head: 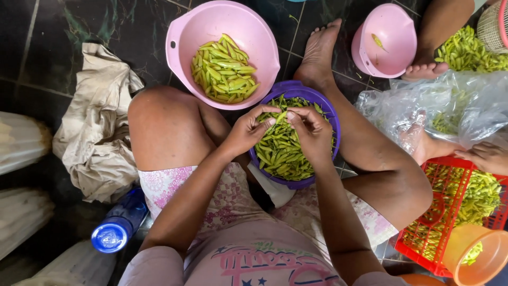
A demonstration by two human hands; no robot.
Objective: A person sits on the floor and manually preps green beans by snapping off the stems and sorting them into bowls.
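From the head view, our 2 hands meet over the purple bowl (327, 108) of green pods: the left hand (250, 130) and right hand (313, 132) each pinch 1 end of a single pod (280, 117). The pod seems to lie crosswise between our fingertips, just above the bowl's heap, equally near both hands. The pink bowl (182, 39) of pods sits just beyond the purple bowl.

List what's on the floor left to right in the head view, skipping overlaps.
Crumpled cloth → blue bottle → pink bowl of pods → purple bowl under both hands → small pink bowl → red crate → orange cup.
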